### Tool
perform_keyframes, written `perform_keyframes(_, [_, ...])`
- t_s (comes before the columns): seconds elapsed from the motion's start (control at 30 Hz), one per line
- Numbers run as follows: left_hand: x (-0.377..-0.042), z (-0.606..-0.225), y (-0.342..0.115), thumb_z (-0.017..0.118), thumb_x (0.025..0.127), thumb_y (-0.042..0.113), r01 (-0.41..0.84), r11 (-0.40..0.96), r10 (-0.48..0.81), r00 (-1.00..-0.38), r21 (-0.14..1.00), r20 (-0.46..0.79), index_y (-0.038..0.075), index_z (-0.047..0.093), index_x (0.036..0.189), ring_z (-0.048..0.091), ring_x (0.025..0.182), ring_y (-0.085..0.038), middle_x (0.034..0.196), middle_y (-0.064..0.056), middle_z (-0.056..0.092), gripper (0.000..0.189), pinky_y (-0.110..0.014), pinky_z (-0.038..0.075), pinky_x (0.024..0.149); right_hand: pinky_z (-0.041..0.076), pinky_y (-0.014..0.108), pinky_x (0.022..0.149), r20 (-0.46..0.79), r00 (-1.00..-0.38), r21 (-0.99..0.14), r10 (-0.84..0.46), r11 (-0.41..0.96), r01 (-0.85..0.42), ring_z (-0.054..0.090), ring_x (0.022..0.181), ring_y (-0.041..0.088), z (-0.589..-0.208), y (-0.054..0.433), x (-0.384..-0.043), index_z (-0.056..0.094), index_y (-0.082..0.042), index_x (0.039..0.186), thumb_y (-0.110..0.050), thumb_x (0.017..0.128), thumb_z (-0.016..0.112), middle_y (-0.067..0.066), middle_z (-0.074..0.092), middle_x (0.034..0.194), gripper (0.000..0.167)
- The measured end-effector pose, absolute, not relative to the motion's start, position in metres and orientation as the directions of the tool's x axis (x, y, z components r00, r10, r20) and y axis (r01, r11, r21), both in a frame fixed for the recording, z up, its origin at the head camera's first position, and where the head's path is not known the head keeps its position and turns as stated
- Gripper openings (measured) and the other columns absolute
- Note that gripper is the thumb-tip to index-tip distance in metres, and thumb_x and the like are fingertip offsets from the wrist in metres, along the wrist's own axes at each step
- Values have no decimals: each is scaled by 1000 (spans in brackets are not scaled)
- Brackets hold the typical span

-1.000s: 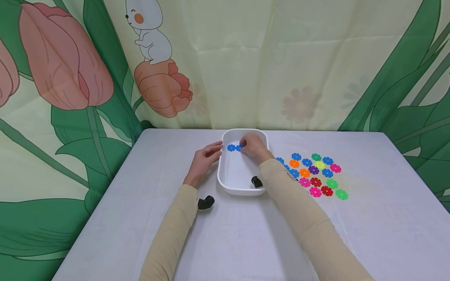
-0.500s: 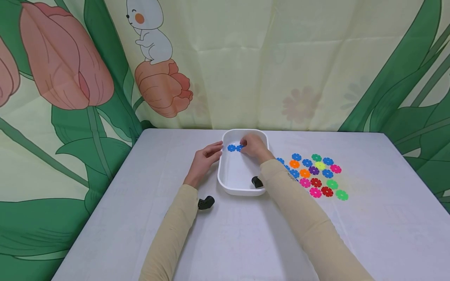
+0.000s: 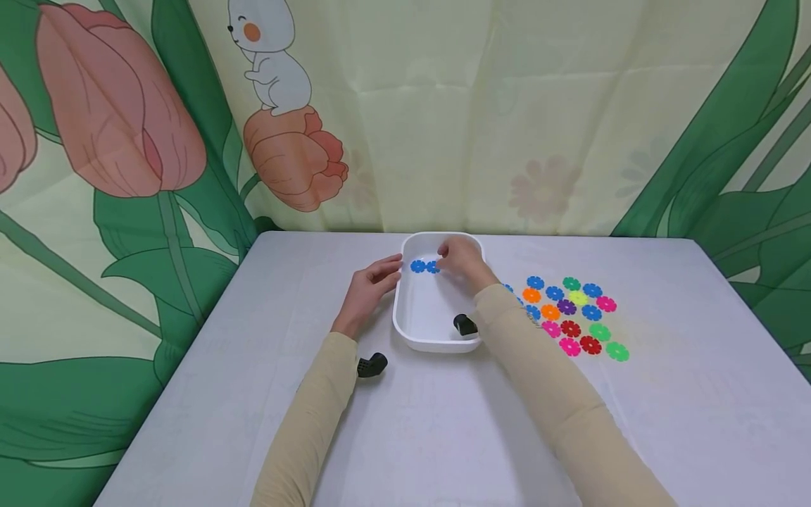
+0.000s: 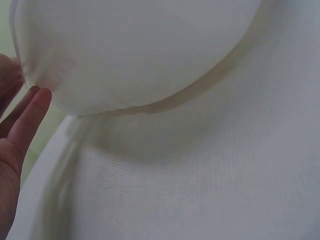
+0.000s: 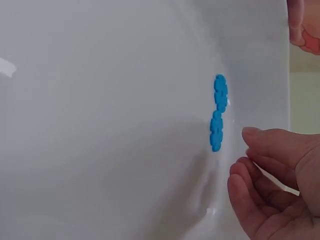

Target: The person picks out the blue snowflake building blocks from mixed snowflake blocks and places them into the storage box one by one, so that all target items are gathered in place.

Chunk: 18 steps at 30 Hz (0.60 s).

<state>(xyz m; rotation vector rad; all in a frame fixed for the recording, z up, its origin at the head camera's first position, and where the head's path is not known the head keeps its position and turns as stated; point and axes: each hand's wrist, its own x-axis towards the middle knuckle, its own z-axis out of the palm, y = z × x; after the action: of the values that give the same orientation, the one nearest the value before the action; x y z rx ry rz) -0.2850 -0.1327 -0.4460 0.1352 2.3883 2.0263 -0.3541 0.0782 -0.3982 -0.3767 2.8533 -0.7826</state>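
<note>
A white tray [image 3: 431, 310] stands at the back middle of the table. Two blue flower-shaped discs [image 5: 218, 114] lie end to end near its far wall. Just beside them, inside the tray, my right hand [image 3: 465, 262] hovers with loosely bent fingers. In the right wrist view a gap shows between its thumb and the discs, and nothing is between the fingertips. My left hand [image 3: 367, 292] touches the tray's left wall with extended fingertips [image 4: 42, 97].
Several flower discs in blue, orange, green, pink, red, purple and yellow lie spread right of the tray, among them a red disc [image 3: 591, 345]. My right forearm covers some. Black wrist cameras [image 3: 372, 365] sit by both wrists. A printed curtain [image 3: 431, 141] hangs behind the table.
My right hand has let go of the right-hand blue disc and shifted slightly right, away from it. Both discs stay in place, as does my left hand.
</note>
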Motion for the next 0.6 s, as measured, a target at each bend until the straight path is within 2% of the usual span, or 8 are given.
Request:
perform_keyframes(0.27, [-286, -447, -133, 67, 94, 22, 62, 158, 68, -996, 986, 52, 6, 66, 125, 50, 129, -13, 138, 12, 55, 35, -31, 49, 100, 51, 38, 95, -166, -957, -648, -238, 758, -76, 57, 105, 30, -377, 85, -346, 62, 4, 124, -15, 90, 69, 18, 63, 119, 40])
perform_keyframes(0.6, [-285, -447, -133, 67, 94, 21, 70, 146, 80, -995, 987, 59, 7, 66, 126, 50, 129, -13, 138, 11, 55, 35, -30, 50, 99, 48, 44, 100, -141, -958, -693, -251, 716, -85, 52, 115, 32, -346, 119, -325, 56, -1, 134, -23, 95, 64, 16, 57, 127, 46])
